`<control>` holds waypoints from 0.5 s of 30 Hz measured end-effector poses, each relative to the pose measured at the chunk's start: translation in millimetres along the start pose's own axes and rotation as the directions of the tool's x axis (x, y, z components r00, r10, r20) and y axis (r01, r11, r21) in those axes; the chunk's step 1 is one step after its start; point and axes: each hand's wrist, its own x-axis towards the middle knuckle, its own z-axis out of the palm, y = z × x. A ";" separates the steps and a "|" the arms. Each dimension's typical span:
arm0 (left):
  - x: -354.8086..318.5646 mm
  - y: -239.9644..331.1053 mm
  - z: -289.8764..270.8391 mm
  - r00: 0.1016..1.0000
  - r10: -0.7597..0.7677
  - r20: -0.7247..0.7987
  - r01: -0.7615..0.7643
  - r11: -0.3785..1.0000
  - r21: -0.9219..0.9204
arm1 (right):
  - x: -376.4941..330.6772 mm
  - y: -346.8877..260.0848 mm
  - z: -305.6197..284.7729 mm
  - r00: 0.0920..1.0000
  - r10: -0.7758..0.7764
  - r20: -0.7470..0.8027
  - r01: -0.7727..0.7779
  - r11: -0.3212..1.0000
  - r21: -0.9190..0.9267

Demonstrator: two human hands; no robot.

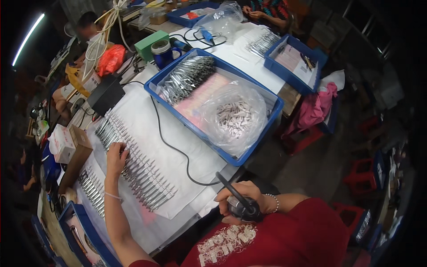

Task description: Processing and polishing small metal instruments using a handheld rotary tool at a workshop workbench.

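Note:
My left hand [116, 156] rests flat on a long row of thin silver metal pieces [135, 167] laid side by side on white paper [178, 129], its fingers spread over their near ends. My right hand [240, 199] is held close to my red shirt at the table's edge and grips a black corded hand tool [242, 205]. The tool's black cable [171, 144] runs back across the paper toward a black box [106, 95].
A blue tray [273, 116] holds more silver pieces [187, 76] and a clear bag of small white parts [233, 116]. A second row of metal pieces [92, 189] lies to the left. Cardboard boxes [75, 151], a blue mug [163, 52], another blue tray [293, 60] and another person's hands [251, 12] lie beyond.

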 end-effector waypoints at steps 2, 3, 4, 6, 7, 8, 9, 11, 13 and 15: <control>-4.8 2.5 -3.6 0.998 0.055 -0.010 -0.055 0.997 0.057 | -3.7 -1.7 5.1 1.000 -0.014 0.002 0.014 1.000 -0.003; -5.4 3.6 -3.9 0.999 0.050 -0.010 -0.050 0.997 0.058 | -6.8 -2.6 6.0 1.000 -0.012 0.006 0.012 1.000 0.000; -12.6 1.8 -6.1 0.987 0.133 -0.093 -0.119 0.982 0.144 | -8.8 -3.0 7.7 0.999 -0.042 0.023 0.042 0.999 -0.004; -20.7 -0.8 -3.1 0.971 0.165 -0.175 -0.124 0.967 0.223 | -4.5 3.7 3.1 0.999 -0.031 0.019 0.031 0.999 0.032; -19.2 10.6 -5.7 0.965 0.140 -0.222 -0.099 0.978 0.186 | -7.1 1.8 5.0 0.999 -0.024 -0.023 0.025 0.999 0.044; -28.2 29.0 -15.8 0.957 0.087 -0.278 -0.044 0.987 0.156 | -6.5 -2.2 3.8 0.999 -0.034 0.009 0.034 0.998 -0.048; -34.2 55.2 -25.8 0.956 0.003 -0.293 0.006 1.000 0.027 | -5.2 -6.0 -0.6 0.998 -0.044 0.040 0.049 0.990 -0.134; -50.8 113.8 -44.1 0.955 -0.164 -0.246 0.114 0.972 -0.205 | -12.3 -4.4 -4.0 0.997 -0.049 0.054 0.057 0.986 -0.156; -81.7 154.8 -37.9 0.949 -0.265 -0.171 0.138 0.836 -0.531 | -9.3 -6.0 -12.0 0.975 -0.015 0.223 0.044 0.991 -0.124; -115.7 197.5 -26.9 0.956 -0.294 -0.001 0.233 0.761 -0.605 | -9.1 -1.8 -15.0 0.957 0.054 0.284 -0.038 0.997 -0.063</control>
